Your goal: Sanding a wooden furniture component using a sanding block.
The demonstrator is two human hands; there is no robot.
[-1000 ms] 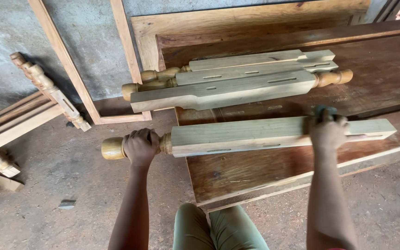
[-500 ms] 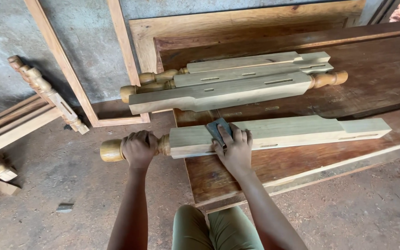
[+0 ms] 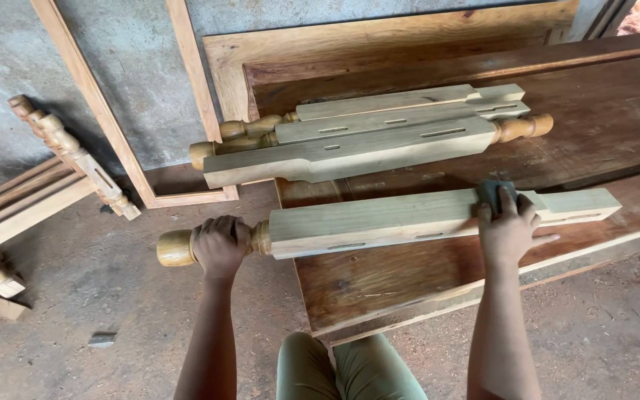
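On the dark board [image 3: 409,274], left hand [image 3: 220,244] is clamped round the turned neck of the wooden leg [image 3: 379,218]. Right hand [image 3: 509,230] presses a dark sanding pad [image 3: 492,192] flat on its top face. Three more legs [image 3: 364,133] lie stacked just behind.

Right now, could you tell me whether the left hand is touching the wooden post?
Touching. The head view shows the left hand wrapped around the turned neck of the wooden post, no gap visible.

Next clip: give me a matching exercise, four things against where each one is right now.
Things:
1. left hand
2. right hand
3. stack of turned legs
4. wooden frame

Places:
a. leaning on the grey wall
b. gripping the turned end of the near leg
c. pressing a dark sanding pad on the leg's square part
d. lying farther back on the brown board

Pairs: 1-b, 2-c, 3-d, 4-a
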